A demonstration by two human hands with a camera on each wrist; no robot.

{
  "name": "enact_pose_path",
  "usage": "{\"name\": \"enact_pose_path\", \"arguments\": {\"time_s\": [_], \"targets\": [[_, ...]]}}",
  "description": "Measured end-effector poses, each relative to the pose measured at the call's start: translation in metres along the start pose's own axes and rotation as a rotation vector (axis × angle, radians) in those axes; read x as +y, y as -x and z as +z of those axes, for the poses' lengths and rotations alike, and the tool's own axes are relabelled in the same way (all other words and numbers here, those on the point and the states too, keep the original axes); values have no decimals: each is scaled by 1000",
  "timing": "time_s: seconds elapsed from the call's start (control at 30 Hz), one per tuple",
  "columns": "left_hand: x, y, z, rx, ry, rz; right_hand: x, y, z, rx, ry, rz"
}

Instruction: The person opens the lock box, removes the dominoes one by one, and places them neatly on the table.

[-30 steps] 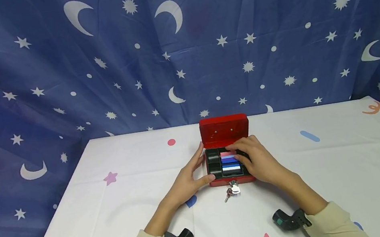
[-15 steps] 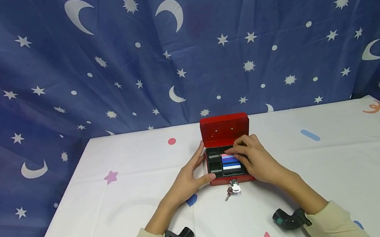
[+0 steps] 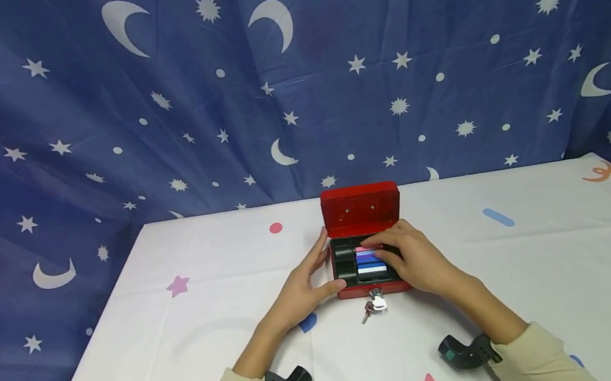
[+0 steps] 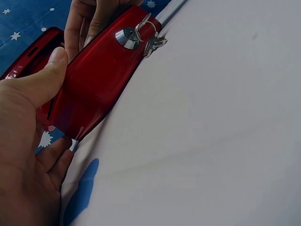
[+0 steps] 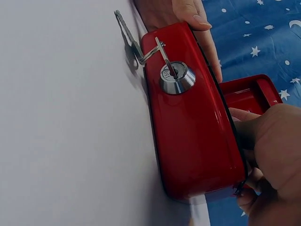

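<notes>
A red cash box (image 3: 349,293) stands on the table with its lid (image 3: 361,210) raised. Its black tray (image 3: 345,269) holds a row of coloured strips (image 3: 369,258) in pink, blue, purple and white. The left hand (image 3: 296,292) steadies the box's left end, long fingers along the side and thumb on the front rim. From the right, the right hand (image 3: 423,258) reaches into the tray, index finger and thumb bent around the pink strip (image 3: 359,249). In the right wrist view, the box wall (image 5: 197,127) hides these fingertips.
A silver lock (image 5: 176,77) on the box front has a key in it. Keys (image 3: 366,312) hang from it over the white patterned tablecloth (image 3: 231,331). A blue curtain (image 3: 210,99) with moons and stars rises behind the table.
My right fingertips drew closer together over the pink strip, then parted slightly. The strip now shows narrower than a second ago. The left hand and box have kept their place.
</notes>
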State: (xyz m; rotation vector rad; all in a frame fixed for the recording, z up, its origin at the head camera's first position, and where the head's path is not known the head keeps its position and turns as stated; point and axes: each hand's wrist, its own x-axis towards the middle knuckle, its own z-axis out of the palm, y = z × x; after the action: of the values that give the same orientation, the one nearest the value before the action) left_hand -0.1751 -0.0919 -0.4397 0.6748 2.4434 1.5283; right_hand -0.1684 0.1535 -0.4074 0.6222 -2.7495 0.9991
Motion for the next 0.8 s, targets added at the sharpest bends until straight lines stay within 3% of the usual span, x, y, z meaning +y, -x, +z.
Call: {"name": "enact_pose_path", "arguments": {"time_s": [0.4,0.6,0.8], "targets": [[-1,0,0,-1,6,-2,0,-1,0,162,-20,-115],[0,0,0,-4,2,1,-2,-2,-11,205,-27,-121],[0,0,0,-4,5,3,2,-3,-26,263,-24,-187]]}}
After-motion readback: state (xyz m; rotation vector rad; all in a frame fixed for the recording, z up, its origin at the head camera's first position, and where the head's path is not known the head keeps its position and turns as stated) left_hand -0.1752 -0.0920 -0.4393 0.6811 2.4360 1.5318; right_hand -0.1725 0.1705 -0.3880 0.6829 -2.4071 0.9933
